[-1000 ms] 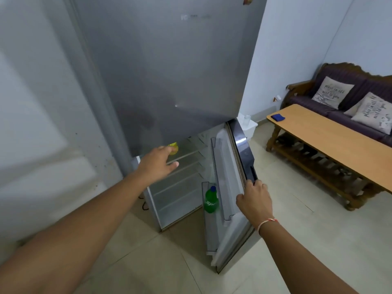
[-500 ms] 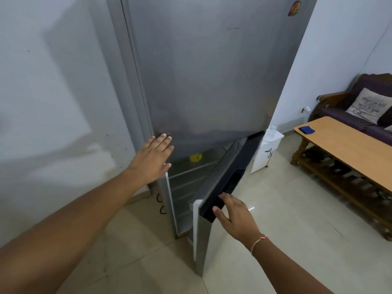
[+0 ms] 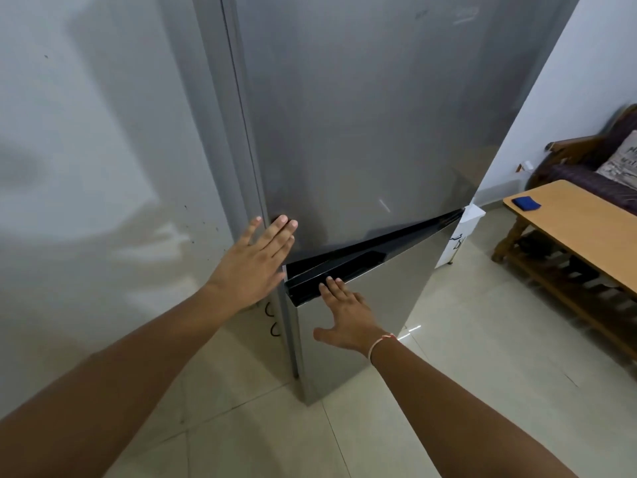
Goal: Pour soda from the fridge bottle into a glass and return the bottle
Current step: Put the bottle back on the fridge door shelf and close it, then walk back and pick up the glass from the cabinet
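Observation:
The tall grey fridge (image 3: 362,115) fills the middle of the view. Its lower door (image 3: 379,298) is closed against the body, with a black handle strip (image 3: 362,260) along its top edge. My left hand (image 3: 255,263) is flat and open, fingers spread, against the fridge's left edge just above the lower door. My right hand (image 3: 348,319) is open too, palm on the lower door's face, fingertips at the black strip. The soda bottle is hidden inside the fridge. No glass is in view.
A white wall (image 3: 103,167) stands left of the fridge. A long wooden table (image 3: 586,232) with a blue cloth (image 3: 525,203) stands at the right, a dark sofa with a cushion (image 3: 617,167) behind it. A small white bin (image 3: 460,236) sits beside the fridge. Pale floor tiles lie below.
The lower fridge door swung from wide open to closed under my right hand, hiding the green bottle and shelves. My left hand moved from the shelf area to the fridge's left edge.

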